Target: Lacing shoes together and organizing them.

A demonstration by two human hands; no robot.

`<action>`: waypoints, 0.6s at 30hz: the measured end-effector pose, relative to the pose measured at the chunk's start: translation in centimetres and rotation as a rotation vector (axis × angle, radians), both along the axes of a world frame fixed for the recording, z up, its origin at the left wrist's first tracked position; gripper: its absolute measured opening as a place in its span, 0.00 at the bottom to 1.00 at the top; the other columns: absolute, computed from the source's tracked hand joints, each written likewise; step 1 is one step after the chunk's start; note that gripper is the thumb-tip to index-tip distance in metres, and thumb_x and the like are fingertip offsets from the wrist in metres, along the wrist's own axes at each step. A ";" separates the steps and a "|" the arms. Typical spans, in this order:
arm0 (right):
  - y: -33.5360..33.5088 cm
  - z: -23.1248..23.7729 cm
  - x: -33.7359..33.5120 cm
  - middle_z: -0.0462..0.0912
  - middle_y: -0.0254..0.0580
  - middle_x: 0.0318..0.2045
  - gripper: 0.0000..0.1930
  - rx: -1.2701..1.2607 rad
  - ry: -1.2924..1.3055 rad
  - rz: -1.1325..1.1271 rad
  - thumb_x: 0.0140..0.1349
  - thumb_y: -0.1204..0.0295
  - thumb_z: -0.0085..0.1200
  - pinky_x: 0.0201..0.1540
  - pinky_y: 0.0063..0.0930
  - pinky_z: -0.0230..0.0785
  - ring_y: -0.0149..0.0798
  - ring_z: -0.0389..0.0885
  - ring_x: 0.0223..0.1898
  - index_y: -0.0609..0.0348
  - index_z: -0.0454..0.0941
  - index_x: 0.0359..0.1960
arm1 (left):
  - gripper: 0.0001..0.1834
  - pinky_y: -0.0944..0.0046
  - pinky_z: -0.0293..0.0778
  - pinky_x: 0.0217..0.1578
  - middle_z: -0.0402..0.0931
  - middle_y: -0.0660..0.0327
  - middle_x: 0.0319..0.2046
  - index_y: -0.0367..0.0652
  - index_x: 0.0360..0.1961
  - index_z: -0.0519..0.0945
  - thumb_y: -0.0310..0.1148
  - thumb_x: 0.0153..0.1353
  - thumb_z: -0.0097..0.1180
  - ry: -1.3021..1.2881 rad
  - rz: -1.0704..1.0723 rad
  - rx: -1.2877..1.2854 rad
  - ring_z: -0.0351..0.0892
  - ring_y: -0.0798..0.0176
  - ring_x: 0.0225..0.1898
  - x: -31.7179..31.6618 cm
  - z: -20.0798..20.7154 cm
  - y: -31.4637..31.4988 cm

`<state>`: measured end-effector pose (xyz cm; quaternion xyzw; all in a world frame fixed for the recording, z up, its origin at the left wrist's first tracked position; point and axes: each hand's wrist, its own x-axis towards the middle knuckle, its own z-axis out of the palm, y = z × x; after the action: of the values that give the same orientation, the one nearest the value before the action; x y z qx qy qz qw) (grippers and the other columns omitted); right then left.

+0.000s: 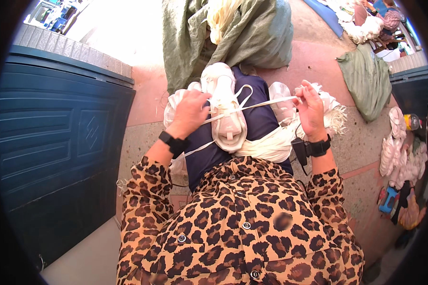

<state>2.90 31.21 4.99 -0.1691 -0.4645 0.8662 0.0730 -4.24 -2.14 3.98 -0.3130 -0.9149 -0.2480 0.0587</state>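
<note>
Shoe [229, 126] on the lap [264, 118], lace [271, 102] stretched to the right

At the left, the left hand [191, 111] is placed with bent fingers beside the shoe; whether they grip a lace or only steady the shoe, I cannot tell. If the support is weak, a strong pull could turn the shoe toward the lap's right edge. In the middle, a loop [251, 90] rises next to the shoe; it could twist or catch on the lace. At the right, thumb and forefinger of the right hand [311, 109] pinch the lace; if they slip, its tension would be lost. White strands [268, 146] lie at the lap's near right corner, so a loose end could tangle there.

The shoe lies slightly left of the lap's middle. Its long axis runs from near edge to far edge, leaning a little left; the toe seems to point away from the body.
</note>
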 end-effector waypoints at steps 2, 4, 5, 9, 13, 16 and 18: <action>0.5 -0.2 0.6 0.75 0.31 0.31 0.12 -0.021 0.001 -0.022 0.66 0.69 0.46 0.44 0.25 0.64 0.27 0.72 0.35 0.58 0.69 0.49 | 0.10 0.58 0.70 0.38 0.72 0.57 0.28 0.44 0.34 0.79 0.26 0.46 0.55 0.069 -0.110 -0.161 0.70 0.52 0.37 -0.2 0.8 1.7; 0.7 -0.4 0.9 0.75 0.32 0.32 0.12 -0.038 0.017 -0.026 0.66 0.69 0.46 0.45 0.27 0.64 0.28 0.73 0.37 0.58 0.69 0.49 | 0.09 0.60 0.70 0.37 0.71 0.58 0.27 0.42 0.30 0.77 0.27 0.44 0.54 0.179 -0.183 -0.291 0.70 0.55 0.37 -0.2 1.2 2.3; 0.7 -0.5 1.0 0.76 0.32 0.32 0.12 -0.054 0.009 -0.035 0.66 0.70 0.46 0.46 0.28 0.65 0.29 0.73 0.37 0.58 0.69 0.49 | 0.08 0.61 0.71 0.36 0.71 0.58 0.27 0.42 0.29 0.76 0.27 0.44 0.54 0.201 -0.195 -0.339 0.71 0.55 0.37 -0.2 1.3 2.4; 1.0 -0.5 0.9 0.77 0.34 0.31 0.12 -0.151 0.037 -0.033 0.65 0.72 0.46 0.49 0.32 0.65 0.33 0.76 0.40 0.58 0.68 0.50 | 0.04 0.63 0.71 0.33 0.72 0.57 0.26 0.40 0.25 0.73 0.26 0.46 0.52 0.207 -0.050 -0.391 0.71 0.56 0.35 0.2 0.7 2.1; 1.5 -0.5 1.0 0.78 0.36 0.30 0.13 -0.212 0.031 -0.037 0.64 0.74 0.45 0.51 0.34 0.66 0.35 0.78 0.39 0.59 0.67 0.50 | 0.03 0.63 0.71 0.31 0.73 0.55 0.25 0.39 0.24 0.73 0.26 0.46 0.52 0.204 0.028 -0.320 0.72 0.56 0.33 1.1 -0.1 2.7; 1.8 -0.7 1.3 0.78 0.36 0.29 0.13 -0.216 0.088 -0.007 0.64 0.75 0.45 0.51 0.35 0.66 0.36 0.78 0.39 0.58 0.67 0.51 | 0.02 0.62 0.72 0.31 0.74 0.55 0.24 0.40 0.24 0.73 0.25 0.47 0.51 0.147 0.083 -0.319 0.73 0.55 0.33 1.3 -0.3 2.9; 2.3 -1.0 1.6 0.78 0.36 0.28 0.14 -0.227 0.121 -0.003 0.64 0.75 0.45 0.51 0.36 0.67 0.36 0.78 0.38 0.58 0.67 0.51 | 0.02 0.61 0.72 0.31 0.74 0.54 0.23 0.40 0.24 0.73 0.25 0.47 0.51 0.239 0.104 -0.396 0.73 0.54 0.32 1.2 -0.3 2.7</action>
<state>4.49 33.50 4.02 -0.1244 -0.3582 0.9216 0.0827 -3.06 0.55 3.71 -0.2977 -0.9473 -0.0215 0.1166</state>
